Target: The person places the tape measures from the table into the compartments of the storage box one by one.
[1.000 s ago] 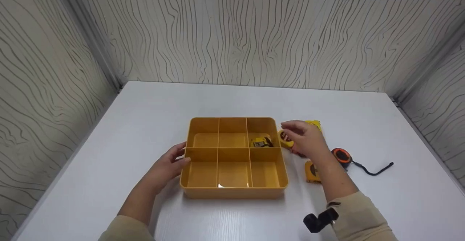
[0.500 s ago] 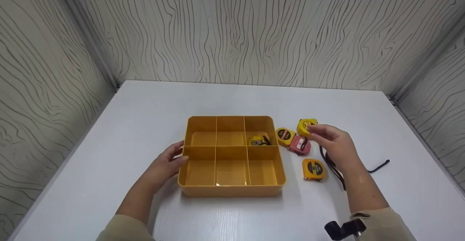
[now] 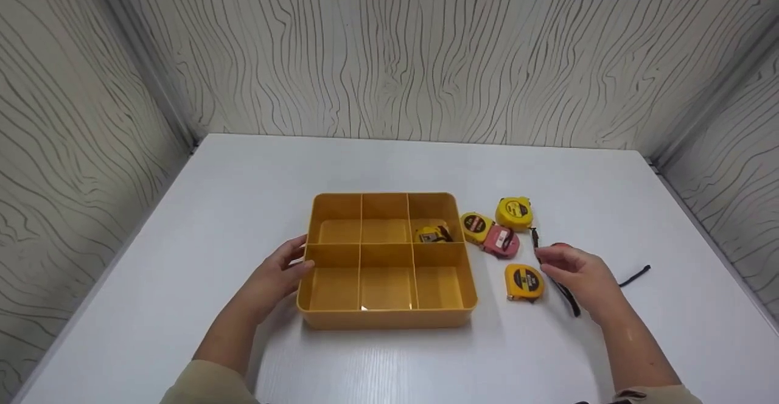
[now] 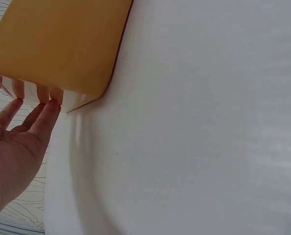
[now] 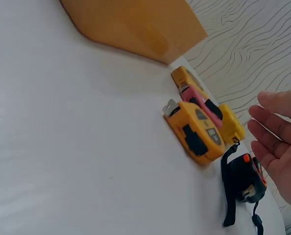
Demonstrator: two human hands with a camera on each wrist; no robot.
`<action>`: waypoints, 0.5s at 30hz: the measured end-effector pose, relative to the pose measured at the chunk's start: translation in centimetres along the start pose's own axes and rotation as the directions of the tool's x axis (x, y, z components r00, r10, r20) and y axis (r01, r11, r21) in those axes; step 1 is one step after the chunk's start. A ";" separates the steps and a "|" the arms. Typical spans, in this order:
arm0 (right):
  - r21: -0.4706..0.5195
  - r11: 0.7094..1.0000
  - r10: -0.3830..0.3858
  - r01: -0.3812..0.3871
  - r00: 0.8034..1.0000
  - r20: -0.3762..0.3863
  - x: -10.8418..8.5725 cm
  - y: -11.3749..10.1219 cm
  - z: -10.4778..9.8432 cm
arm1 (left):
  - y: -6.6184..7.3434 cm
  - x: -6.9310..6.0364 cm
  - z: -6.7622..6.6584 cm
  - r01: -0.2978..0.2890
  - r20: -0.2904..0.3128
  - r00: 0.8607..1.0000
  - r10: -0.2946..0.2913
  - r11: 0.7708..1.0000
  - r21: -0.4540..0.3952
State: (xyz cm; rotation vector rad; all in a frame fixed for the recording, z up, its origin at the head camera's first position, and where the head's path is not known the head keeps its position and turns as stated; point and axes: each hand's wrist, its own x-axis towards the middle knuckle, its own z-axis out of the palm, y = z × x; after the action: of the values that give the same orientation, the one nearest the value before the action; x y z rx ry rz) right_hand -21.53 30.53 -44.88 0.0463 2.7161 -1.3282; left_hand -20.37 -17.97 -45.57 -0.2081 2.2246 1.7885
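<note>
A yellow-orange box with several compartments stands before me; one yellow tape measure lies in its back right compartment. My left hand holds the box's left side, thumb over the rim and fingertips against the outer wall. To the right of the box, my right hand hovers with bent, parted fingers and holds nothing visible. Nearest to it is a black-and-orange tape measure, mostly hidden by the hand in the head view; its black strap shows beside the fingers.
Between box and right hand lie a yellow tape measure with a dark label, a pink tape measure, an orange-yellow tape measure and, farther back, a bright yellow tape measure. A patterned wall closes off the white table's back.
My right hand has moved from beside the box's right rim, rightward and then nearer to me, to the black-and-orange tape measure. The left hand has kept its place on the box.
</note>
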 end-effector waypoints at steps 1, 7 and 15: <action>-0.007 1.000 0.013 -0.013 1.000 0.011 0.0 0.4 0.1 | 0.1 0.0 0.0 0.002 0.000 1.000 -0.002 1.000 0.003; 0.007 0.999 0.040 -0.040 0.995 0.092 0.2 2.3 1.0 | 0.2 -0.2 -0.1 0.001 0.003 1.000 -0.001 1.000 -0.002; -0.132 0.991 0.004 0.015 0.990 0.138 0.3 2.9 2.1 | -0.1 0.0 -0.1 -0.011 0.008 1.000 0.011 1.000 -0.009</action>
State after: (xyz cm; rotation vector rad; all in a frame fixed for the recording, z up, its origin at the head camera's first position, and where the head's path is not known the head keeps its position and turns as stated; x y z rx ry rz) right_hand -21.36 30.64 -48.52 -0.0628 2.6811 -1.1038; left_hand -20.34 -18.11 -45.65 -0.1908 2.2171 1.8027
